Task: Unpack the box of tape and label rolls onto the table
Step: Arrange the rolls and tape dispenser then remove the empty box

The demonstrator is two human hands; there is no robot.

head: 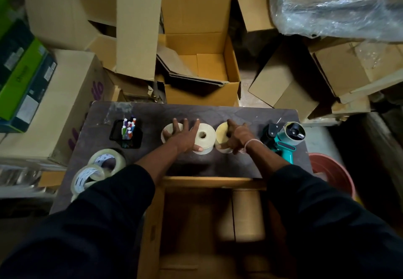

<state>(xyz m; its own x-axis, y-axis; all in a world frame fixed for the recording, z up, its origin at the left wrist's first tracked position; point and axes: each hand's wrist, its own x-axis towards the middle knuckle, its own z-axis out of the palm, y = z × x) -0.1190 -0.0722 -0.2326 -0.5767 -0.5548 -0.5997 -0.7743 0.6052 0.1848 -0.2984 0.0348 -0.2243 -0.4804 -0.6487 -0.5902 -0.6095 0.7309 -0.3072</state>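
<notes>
Three cream label rolls stand in a row on the dark table [218, 165]. My left hand [183, 135] lies spread across the left roll [169, 129] and touches the middle roll [205, 135], fingers apart. On the right roll [222, 134], my right hand [238, 137] is curled around it, one finger over its top. Two clear tape rolls [98, 167] lie at the table's near left corner. The open cardboard box [209, 224] sits below me at the table's near edge, and its inside looks dark.
A black holder of markers [127, 132] stands left of the rolls. A teal tape dispenser [283, 137] lies at the table's right end. Cardboard boxes [196, 60] pile up behind the table. A pink tub [333, 171] sits low on the right.
</notes>
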